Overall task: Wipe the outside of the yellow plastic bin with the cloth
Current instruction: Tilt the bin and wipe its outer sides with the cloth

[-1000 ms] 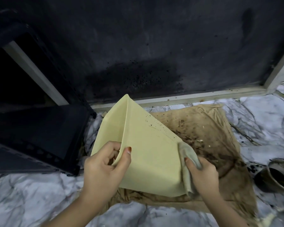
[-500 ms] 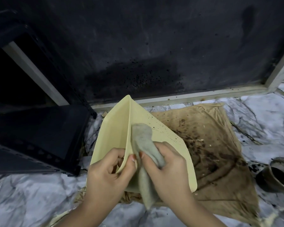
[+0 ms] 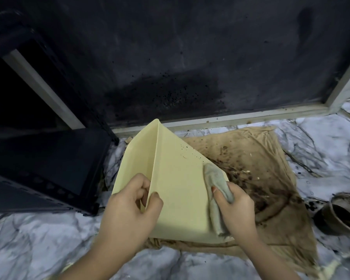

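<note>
The pale yellow plastic bin [image 3: 176,178] lies tipped on its side in the middle of the view, one flat outer wall facing up, with a few dark specks near its far edge. My left hand [image 3: 127,209] pinches the bin's near corner edge, thumb on the outer wall and fingers behind it. My right hand [image 3: 233,209] grips a crumpled grey cloth [image 3: 216,180] and presses it against the right edge of that outer wall. Part of the cloth hangs down below my fingers.
The bin rests over a stained brown sheet [image 3: 257,162] spread on a white marbled floor [image 3: 28,239]. A black cabinet [image 3: 38,164] stands at the left, a dark wall with a pale sill [image 3: 230,118] behind. A dirty round pot [image 3: 339,215] lies at the right.
My right hand has swept the cloth across the outer wall from beside my left thumb back to the bin's right edge. The left hand keeps its grip.
</note>
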`<state>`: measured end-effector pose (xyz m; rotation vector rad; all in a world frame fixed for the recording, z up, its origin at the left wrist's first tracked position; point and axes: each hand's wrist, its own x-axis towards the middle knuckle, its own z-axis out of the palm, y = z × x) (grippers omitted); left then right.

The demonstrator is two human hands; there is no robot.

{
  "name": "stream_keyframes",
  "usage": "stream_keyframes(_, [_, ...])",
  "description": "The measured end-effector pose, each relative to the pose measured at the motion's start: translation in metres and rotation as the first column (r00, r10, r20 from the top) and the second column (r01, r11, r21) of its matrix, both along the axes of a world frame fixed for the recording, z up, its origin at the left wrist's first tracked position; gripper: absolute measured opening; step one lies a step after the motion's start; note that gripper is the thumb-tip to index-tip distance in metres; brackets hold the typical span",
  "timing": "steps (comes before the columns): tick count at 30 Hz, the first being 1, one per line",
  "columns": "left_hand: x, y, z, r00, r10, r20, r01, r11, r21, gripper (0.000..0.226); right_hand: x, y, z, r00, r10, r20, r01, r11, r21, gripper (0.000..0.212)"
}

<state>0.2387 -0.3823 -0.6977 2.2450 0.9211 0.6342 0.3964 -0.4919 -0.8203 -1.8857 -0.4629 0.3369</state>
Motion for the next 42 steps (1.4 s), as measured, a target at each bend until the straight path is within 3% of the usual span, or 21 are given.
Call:
stream_keyframes(13, [0.021,0.032,0.012,0.980,0.099,-0.174,-0.089,0.994,0.062,0.037,-0.010,-0.009,-0.016,0.998,-0.013,0.062,0.016,0.998,-0.054,0.016])
stream_keyframes(17, [0.025,0.037,0.013,0.989,0.106,-0.100,-0.108,0.994,-0.012,0.037,-0.022,-0.004,0.001,0.998,0.002,0.059,-0.005,0.999,0.043,0.022])
stream_keyframes(23, [0.029,0.033,0.011,0.993,0.098,-0.072,-0.099,0.995,-0.004,0.036,-0.038,0.023,0.045,0.975,0.141,0.171,-0.177,0.960,0.217,0.004])
stream_keyframes(27, [0.029,0.025,0.003,0.995,0.070,-0.074,-0.070,0.997,-0.007,0.039,-0.032,0.045,0.061,0.952,0.183,0.244,-0.238,0.946,0.219,0.011])
stream_keyframes(31, [0.028,0.027,0.004,0.996,0.069,-0.060,-0.068,0.998,0.014,0.040,-0.007,0.048,0.045,0.977,0.114,0.178,-0.150,0.968,0.199,0.007])
stream_keyframes(38, [0.024,0.028,0.000,0.994,0.110,-0.016,-0.111,0.993,-0.040,0.041,0.021,0.009,-0.013,0.996,-0.083,0.006,0.084,0.995,-0.045,0.026])
stream_keyframes(42, [0.023,0.027,-0.002,0.992,0.124,0.006,-0.123,0.990,-0.063,0.041,0.018,-0.010,-0.025,0.982,-0.150,-0.116,0.140,0.986,-0.090,0.021])
